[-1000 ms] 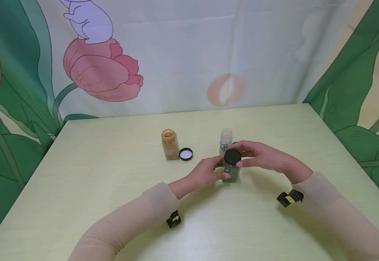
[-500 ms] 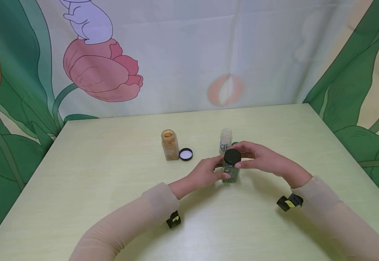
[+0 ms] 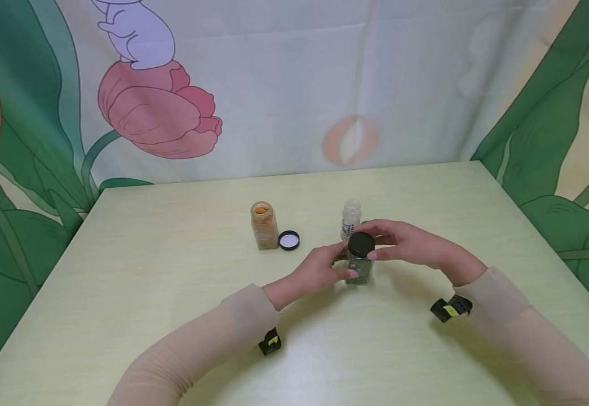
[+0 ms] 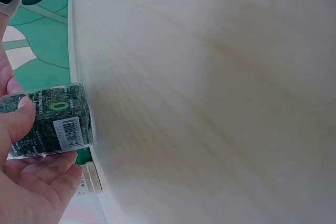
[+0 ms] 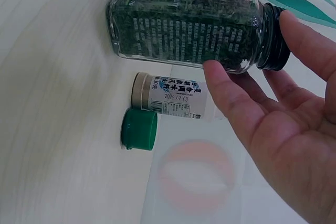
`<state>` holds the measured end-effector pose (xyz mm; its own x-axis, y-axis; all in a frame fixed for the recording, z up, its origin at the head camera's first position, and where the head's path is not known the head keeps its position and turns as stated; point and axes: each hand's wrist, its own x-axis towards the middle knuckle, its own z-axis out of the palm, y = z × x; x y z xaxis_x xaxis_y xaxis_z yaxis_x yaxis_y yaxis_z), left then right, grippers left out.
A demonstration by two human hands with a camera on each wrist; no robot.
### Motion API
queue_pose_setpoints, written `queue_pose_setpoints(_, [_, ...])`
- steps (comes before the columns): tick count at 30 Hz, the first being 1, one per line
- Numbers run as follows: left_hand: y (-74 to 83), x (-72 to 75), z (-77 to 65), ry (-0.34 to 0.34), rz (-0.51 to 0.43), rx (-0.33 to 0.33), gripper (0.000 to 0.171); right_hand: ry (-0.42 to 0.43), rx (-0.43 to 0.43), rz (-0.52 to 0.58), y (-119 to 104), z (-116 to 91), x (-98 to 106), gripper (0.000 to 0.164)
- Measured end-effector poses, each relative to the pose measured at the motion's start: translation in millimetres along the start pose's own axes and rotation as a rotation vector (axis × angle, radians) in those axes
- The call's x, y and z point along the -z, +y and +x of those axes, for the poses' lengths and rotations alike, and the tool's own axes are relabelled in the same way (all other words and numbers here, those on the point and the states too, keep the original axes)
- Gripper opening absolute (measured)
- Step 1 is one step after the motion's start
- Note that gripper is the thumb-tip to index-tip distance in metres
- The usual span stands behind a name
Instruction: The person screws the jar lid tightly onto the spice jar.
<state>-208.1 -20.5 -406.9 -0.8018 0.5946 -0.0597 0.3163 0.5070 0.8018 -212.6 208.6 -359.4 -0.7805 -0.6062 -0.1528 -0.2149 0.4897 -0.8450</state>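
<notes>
A square glass jar of dried green herb flakes (image 3: 363, 269) stands upright at the right of the table's middle, topped by a black screw lid (image 3: 361, 244). My left hand (image 3: 319, 268) grips the jar's body, thumb in front and fingers behind, as the left wrist view shows on the labelled glass (image 4: 47, 114). The right hand (image 3: 401, 243) holds the lid from the right. In the right wrist view its thumb lies on the black lid (image 5: 273, 38), and one fingertip is at the glass below the lid.
Behind the jar stands a small clear shaker bottle (image 3: 351, 219), uncapped, with a green cap (image 5: 139, 129) beside it. Left of these is an open jar of orange-brown spice (image 3: 265, 230), its black lid (image 3: 289, 240) lying upside down. A printed curtain (image 3: 284, 101) hangs behind the table.
My right hand and wrist shift slightly at the lid, dipping and then rising again. The left hand and the herb jar stay in place.
</notes>
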Motion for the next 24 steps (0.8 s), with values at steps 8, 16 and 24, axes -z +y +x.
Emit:
queue_pose_setpoints(8, [-0.4,-0.5,0.3,0.000,0.005,-0.009,0.056,0.044,0.005,-0.008,2.4,-0.7,-4.1,0.049])
queue_pose_setpoints(16, [0.0,-0.9,0.4,0.005,-0.001,-0.005,0.056,0.082,0.033,-0.011,1.6,-1.5,-9.4,0.046])
queue_pose_setpoints(24, [0.7,-0.4,0.3,0.004,-0.004,-0.006,0.055,0.015,0.020,-0.005,-1.2,-1.5,-3.6,0.056])
